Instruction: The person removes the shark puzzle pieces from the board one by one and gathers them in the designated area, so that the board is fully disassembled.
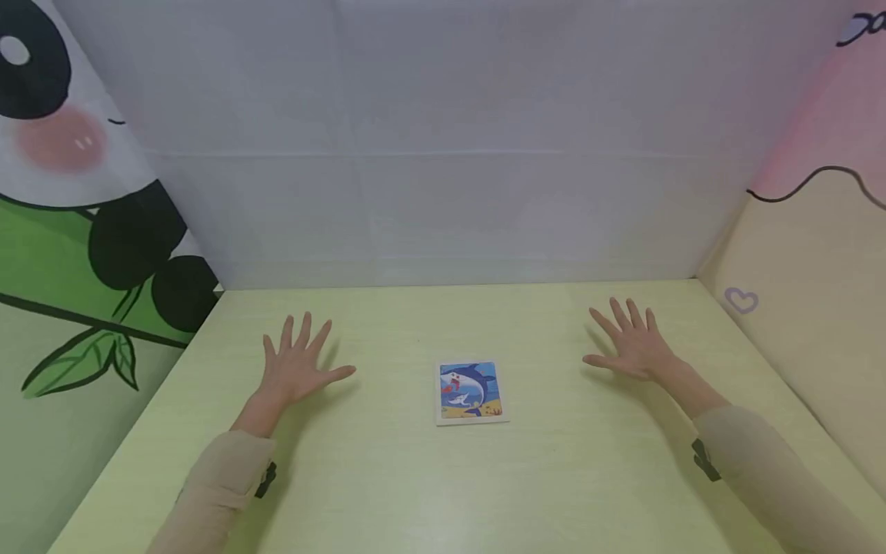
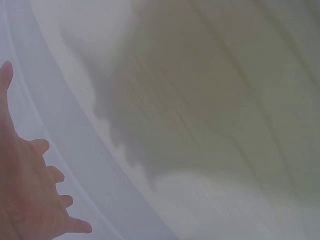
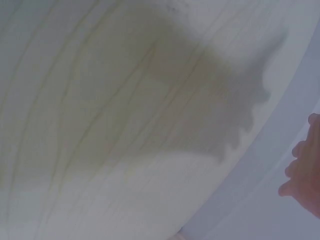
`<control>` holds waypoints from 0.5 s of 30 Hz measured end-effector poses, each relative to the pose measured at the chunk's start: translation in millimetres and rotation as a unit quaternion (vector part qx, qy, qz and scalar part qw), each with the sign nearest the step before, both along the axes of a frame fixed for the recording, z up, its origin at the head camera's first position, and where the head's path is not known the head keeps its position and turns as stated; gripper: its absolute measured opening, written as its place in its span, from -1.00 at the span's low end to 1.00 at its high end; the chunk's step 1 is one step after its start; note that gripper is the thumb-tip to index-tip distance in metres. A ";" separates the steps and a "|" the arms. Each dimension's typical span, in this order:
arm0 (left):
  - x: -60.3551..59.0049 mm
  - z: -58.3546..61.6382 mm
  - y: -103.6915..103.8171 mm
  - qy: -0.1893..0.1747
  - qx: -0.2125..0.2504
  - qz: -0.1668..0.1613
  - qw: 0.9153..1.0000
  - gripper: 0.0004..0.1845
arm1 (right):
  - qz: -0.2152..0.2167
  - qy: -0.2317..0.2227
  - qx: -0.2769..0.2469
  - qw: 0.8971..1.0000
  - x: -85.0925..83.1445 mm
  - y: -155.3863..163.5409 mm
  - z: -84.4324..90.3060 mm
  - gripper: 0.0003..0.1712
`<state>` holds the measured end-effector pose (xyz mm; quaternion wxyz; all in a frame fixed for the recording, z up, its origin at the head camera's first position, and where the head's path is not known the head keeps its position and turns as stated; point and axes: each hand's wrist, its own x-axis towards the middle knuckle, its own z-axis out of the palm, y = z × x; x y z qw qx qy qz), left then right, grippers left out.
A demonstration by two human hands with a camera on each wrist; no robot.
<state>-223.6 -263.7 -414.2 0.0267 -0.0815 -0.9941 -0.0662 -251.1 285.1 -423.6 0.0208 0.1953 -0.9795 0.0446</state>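
A square picture puzzle [image 1: 471,391] with a cartoon shark on blue lies flat in the middle of the table, inside a pale frame. To its left my left hand [image 1: 296,368] is held with spread, straight fingers, palm down and holding nothing. On the other side my right hand [image 1: 635,346] is spread the same way, also without anything in it. Both hands are well apart from the puzzle and cast shadows on the tabletop. In the left wrist view the left hand [image 2: 30,190] shows at the lower left edge; the right hand [image 3: 304,167] shows at the right edge of its wrist view.
The pale yellow wood-grain table [image 1: 443,492] meets a grey-white panel [image 1: 443,154] at the back. A painted wall [image 1: 76,338] with black and green shapes borders the left; a beige and pink wall [image 1: 817,292] borders the right. Dark wrist devices sit under both sleeves.
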 end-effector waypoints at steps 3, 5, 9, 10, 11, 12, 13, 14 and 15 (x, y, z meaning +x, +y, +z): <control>-1.1 0.8 1.2 0.000 0.000 -0.001 1.000 0.06 | 0.000 0.001 0.003 1.000 0.2 1.6 1.2 -0.02; -1.8 1.9 2.0 0.001 -0.001 -0.001 1.000 0.06 | 0.002 0.003 0.005 1.000 0.5 2.8 3.0 -0.02; -3.6 3.1 4.6 0.000 0.009 -0.006 1.000 0.05 | 0.000 0.007 0.005 1.000 1.1 6.5 7.6 -0.02; -4.0 3.2 5.3 -0.001 0.011 -0.007 1.000 0.05 | 0.000 0.008 0.004 1.000 1.3 7.3 8.7 -0.02; -4.4 3.2 6.1 -0.001 0.013 -0.009 1.000 0.05 | -0.001 0.008 0.002 1.000 1.5 8.1 9.7 -0.02; -4.8 3.2 6.9 -0.002 0.014 -0.010 1.000 0.05 | 0.000 0.009 0.001 1.000 1.8 8.8 10.6 -0.02; -5.1 3.2 7.6 -0.002 0.015 -0.010 1.000 0.05 | -0.001 0.009 0.000 1.000 2.0 9.3 11.2 -0.02; -5.5 3.1 8.2 -0.003 0.015 -0.011 1.000 0.05 | 0.000 0.009 -0.001 1.000 2.2 9.8 11.8 -0.02; -5.8 3.1 8.8 -0.004 0.016 -0.011 1.000 0.05 | 0.001 0.008 -0.003 1.000 2.4 10.1 12.3 -0.02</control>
